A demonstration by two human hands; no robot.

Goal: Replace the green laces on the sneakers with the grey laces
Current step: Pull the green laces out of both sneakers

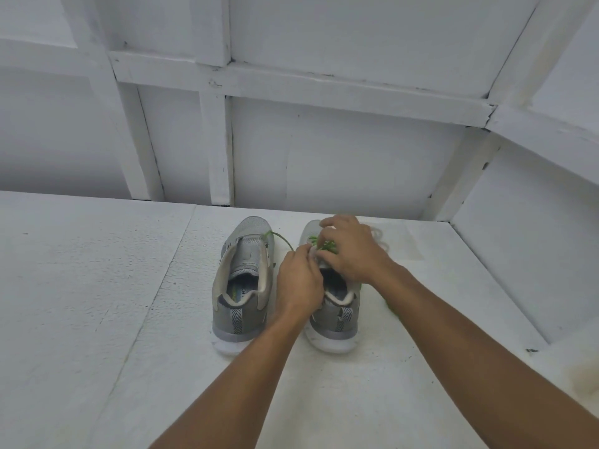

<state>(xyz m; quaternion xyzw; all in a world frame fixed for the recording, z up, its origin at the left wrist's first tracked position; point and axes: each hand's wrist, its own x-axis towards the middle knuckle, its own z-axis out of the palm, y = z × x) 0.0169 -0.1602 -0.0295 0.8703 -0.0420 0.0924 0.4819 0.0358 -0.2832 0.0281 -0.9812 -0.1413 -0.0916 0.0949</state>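
Note:
Two grey sneakers stand side by side on a white surface, heels toward me. The left sneaker [241, 283] has its eyelets bare, with one green lace strand [281, 238] running from its toe area to my left hand [299, 280]. My left hand grips that strand at the tongue of the right sneaker [334, 322]. My right hand [350, 251] pinches the bunched green lace [325, 246] over the right sneaker's eyelets. Grey laces [379, 236] lie just behind my right hand, mostly hidden. Another bit of green lace [390, 307] shows under my right forearm.
The shoes stand on a white foam-like floor [129, 303] in a corner. White panelled walls [324, 163] rise close behind the shoes and along the right side.

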